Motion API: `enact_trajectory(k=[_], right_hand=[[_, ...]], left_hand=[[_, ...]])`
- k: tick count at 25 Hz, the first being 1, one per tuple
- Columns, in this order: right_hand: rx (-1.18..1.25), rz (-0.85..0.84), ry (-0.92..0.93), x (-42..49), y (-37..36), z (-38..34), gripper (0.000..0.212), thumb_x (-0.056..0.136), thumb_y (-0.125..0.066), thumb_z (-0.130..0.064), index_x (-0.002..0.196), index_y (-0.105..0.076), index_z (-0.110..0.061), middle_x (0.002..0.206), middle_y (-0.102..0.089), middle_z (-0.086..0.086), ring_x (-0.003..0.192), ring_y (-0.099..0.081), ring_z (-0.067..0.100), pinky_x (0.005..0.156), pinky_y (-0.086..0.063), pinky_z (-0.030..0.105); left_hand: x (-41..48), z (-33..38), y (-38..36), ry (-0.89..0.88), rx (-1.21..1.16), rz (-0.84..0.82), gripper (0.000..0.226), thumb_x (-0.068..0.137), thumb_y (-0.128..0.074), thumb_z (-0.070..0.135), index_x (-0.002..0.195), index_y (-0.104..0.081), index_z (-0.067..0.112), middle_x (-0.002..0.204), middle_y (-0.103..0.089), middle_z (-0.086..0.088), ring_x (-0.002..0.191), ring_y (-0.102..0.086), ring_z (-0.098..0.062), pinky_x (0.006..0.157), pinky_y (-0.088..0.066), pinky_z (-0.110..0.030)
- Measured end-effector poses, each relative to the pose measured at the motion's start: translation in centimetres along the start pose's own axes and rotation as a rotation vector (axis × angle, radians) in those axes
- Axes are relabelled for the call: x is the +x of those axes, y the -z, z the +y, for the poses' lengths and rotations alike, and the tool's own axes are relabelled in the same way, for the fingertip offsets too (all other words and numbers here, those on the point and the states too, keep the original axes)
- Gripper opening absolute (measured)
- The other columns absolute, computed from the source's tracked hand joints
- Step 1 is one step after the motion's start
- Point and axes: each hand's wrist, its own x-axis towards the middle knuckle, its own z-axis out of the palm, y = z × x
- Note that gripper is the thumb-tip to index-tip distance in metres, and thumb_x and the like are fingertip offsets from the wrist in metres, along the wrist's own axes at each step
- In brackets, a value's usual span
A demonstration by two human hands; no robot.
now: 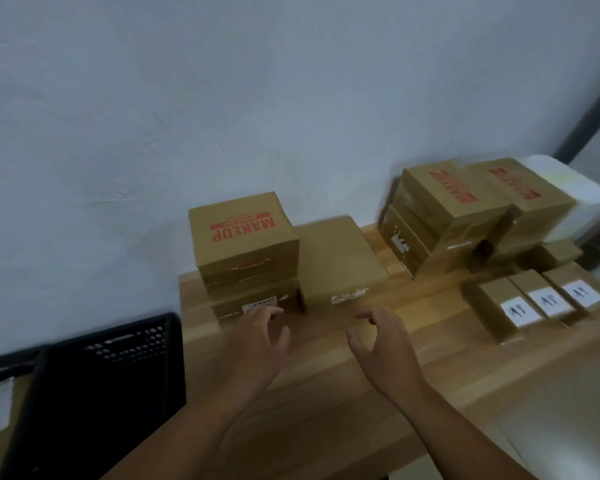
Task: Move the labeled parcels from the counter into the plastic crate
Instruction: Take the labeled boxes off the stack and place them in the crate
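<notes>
Both hands are empty with loose fingers. The left hand (260, 332) has its fingertips right at the white label on the bottom box (229, 308), under the red-lettered MAKEUP box (243, 237). The right hand (381, 344) hovers over a bare strip of bench (326, 393). The black plastic crate (118, 358) sits lower, just past the bench's left edge. Three small parcels (548, 301) with white labels are near the right edge, print too blurry to read.
</notes>
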Motion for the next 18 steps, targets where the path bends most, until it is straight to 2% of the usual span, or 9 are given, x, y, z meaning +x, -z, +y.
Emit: enact_trajectory(k=[3,9,13,18], right_hand=[[0.025,-0.077,0.04,4.6,1.9,4.0,0.028,0.089,-0.074,-0.029,0.113,-0.062,-0.024,0.111,-0.058,-0.011,0.107,-0.053,0.007,0.099,-0.047,0.036],[0.033,-0.192,0.094,11.6,4.2,9.5,0.024,0.087,-0.076,-0.025,0.108,-0.063,-0.023,0.105,-0.058,-0.007,0.102,-0.056,0.011,0.094,-0.049,0.034],[0.066,-0.236,0.017,15.5,3.1,12.7,0.028,0.088,-0.075,-0.026,0.112,-0.062,-0.022,0.109,-0.055,-0.007,0.107,-0.055,0.014,0.095,-0.05,0.037],[0.201,-0.177,-0.157,20.1,-0.7,16.9,0.039,0.087,-0.075,-0.035,0.121,-0.06,-0.025,0.116,-0.059,-0.003,0.105,-0.058,0.017,0.091,-0.052,0.041]], left_hand=[[1.7,3.2,-2.8,0.119,0.007,0.051,0.033,0.096,-0.059,0.04,0.128,-0.058,0.032,0.124,-0.056,0.018,0.117,-0.052,-0.003,0.099,-0.048,-0.03],[4.5,7.4,-6.8,0.275,0.068,0.102,0.029,0.095,-0.062,0.036,0.122,-0.062,0.027,0.123,-0.06,0.013,0.117,-0.055,-0.009,0.096,-0.049,-0.034],[7.2,6.1,-9.4,0.414,0.054,0.115,0.03,0.096,-0.06,0.038,0.122,-0.064,0.022,0.124,-0.063,0.005,0.114,-0.058,-0.015,0.093,-0.05,-0.035],[12.0,3.2,-14.5,0.644,-0.085,0.099,0.045,0.103,-0.045,0.045,0.126,-0.062,0.01,0.126,-0.06,-0.011,0.116,-0.057,-0.028,0.097,-0.048,-0.042]])
